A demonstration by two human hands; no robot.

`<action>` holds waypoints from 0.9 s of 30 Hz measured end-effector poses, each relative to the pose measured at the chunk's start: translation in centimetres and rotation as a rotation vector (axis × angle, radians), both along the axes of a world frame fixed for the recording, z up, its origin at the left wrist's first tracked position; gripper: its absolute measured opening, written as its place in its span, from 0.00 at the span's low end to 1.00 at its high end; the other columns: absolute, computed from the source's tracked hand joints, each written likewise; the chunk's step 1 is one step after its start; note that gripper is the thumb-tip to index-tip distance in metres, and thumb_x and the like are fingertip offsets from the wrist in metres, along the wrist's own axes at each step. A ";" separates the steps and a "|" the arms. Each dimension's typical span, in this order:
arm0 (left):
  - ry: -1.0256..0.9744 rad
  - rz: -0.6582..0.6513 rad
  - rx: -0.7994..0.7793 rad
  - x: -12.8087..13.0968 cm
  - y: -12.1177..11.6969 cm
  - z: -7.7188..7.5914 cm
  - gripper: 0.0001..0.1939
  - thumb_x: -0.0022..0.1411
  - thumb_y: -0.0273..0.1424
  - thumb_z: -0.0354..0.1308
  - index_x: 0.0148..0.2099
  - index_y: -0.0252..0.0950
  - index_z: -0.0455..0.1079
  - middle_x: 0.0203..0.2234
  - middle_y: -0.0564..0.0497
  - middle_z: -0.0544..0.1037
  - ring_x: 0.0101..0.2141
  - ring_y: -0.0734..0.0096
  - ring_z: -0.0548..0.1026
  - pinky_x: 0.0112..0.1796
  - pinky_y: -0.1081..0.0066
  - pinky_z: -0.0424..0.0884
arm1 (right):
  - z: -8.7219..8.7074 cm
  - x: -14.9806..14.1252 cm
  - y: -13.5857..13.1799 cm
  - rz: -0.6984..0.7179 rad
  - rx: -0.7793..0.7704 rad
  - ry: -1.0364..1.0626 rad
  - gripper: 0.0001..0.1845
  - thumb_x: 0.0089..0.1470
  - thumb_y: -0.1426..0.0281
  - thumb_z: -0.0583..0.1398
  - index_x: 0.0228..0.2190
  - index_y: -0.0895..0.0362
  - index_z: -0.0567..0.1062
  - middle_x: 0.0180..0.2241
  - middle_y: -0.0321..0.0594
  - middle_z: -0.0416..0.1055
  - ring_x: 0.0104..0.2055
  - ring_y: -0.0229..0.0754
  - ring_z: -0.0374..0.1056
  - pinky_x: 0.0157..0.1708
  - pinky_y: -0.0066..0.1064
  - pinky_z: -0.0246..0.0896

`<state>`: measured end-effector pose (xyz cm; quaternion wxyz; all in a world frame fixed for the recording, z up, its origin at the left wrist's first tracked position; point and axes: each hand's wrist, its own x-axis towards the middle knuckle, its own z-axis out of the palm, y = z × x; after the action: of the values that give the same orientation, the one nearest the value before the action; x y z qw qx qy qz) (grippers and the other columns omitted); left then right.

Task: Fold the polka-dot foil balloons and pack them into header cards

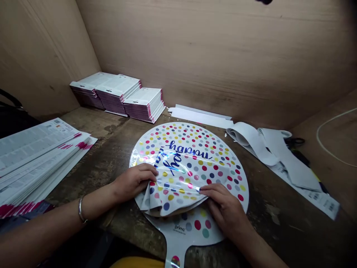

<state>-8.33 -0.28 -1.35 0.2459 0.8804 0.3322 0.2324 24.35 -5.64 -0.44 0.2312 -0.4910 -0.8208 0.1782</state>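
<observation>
A flat round foil balloon (195,171), white with many-coloured dots and dark blue lettering, lies on the table with its neck towards me. Its lower part is folded back over itself, and the small word "prima" shows below the fold. My left hand (136,180) is closed on the left side of the folded flap, thumb partly hidden, a metal bangle on the wrist. At the flap's right side, my right hand (223,206) pinches the edge of the foil between thumb and fingers.
Stacks of printed white cards (111,87) stand against the back panel. More large printed cards (33,152) lie in a fanned pile on the left. White paper strips (200,115) lie behind the balloon; a curled label roll (251,139) and black-handled scissors (295,141) are on the right.
</observation>
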 end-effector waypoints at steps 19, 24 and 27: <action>0.361 0.546 -0.007 3.7 0.8 1.2 0.13 0.64 0.31 0.46 0.49 0.43 0.66 0.30 0.50 0.75 0.34 0.63 0.72 0.35 0.67 0.65 | 1.1 -2.8 3.5 -0.501 -0.230 -0.366 0.15 0.58 0.58 0.46 0.28 0.52 0.66 0.25 0.38 0.70 0.27 0.44 0.66 0.26 0.32 0.54; 0.605 0.505 0.101 4.3 1.2 2.2 0.17 0.64 0.32 0.46 0.52 0.47 0.68 0.36 0.45 0.75 0.40 0.55 0.71 0.38 0.60 0.66 | 1.3 -3.2 4.0 -0.497 -0.247 -0.405 0.14 0.59 0.60 0.47 0.29 0.53 0.66 0.25 0.39 0.71 0.27 0.44 0.67 0.24 0.31 0.55; 0.667 0.434 0.237 5.6 2.1 2.9 0.17 0.61 0.28 0.49 0.51 0.39 0.69 0.54 0.41 0.66 0.56 0.48 0.60 0.51 0.50 0.56 | 1.6 -3.0 4.2 -0.457 -0.244 -0.413 0.14 0.59 0.61 0.48 0.29 0.53 0.67 0.26 0.39 0.72 0.28 0.43 0.68 0.25 0.31 0.57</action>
<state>-2.70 1.86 1.52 -0.0329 0.8393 0.5424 0.0172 21.33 -1.41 1.19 0.0335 -0.7122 -0.6916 0.1155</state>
